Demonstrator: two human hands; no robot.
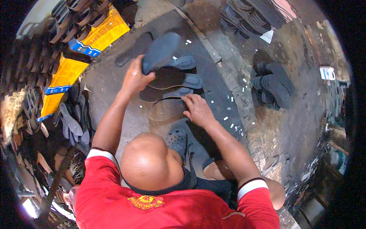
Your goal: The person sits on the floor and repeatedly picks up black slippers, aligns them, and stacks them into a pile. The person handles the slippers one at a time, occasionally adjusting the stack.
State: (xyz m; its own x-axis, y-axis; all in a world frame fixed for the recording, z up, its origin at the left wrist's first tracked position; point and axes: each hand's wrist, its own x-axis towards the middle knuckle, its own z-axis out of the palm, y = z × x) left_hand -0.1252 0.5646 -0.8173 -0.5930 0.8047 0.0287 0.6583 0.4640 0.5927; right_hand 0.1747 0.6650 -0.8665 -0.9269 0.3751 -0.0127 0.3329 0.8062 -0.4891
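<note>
The left grip (135,78) pinches a dark sole (163,49) by its near end, long axis pointing far-right, right grip (200,110) spread beside nearer soles (160,94).

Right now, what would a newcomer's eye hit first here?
The bright red shirt across the bottom of the view. Then the yellow-and-blue panels slanting down the upper left. At centre, the left hand holds a dark sole, with other soles laid out nearby and the right hand at the nearer ones.
</note>
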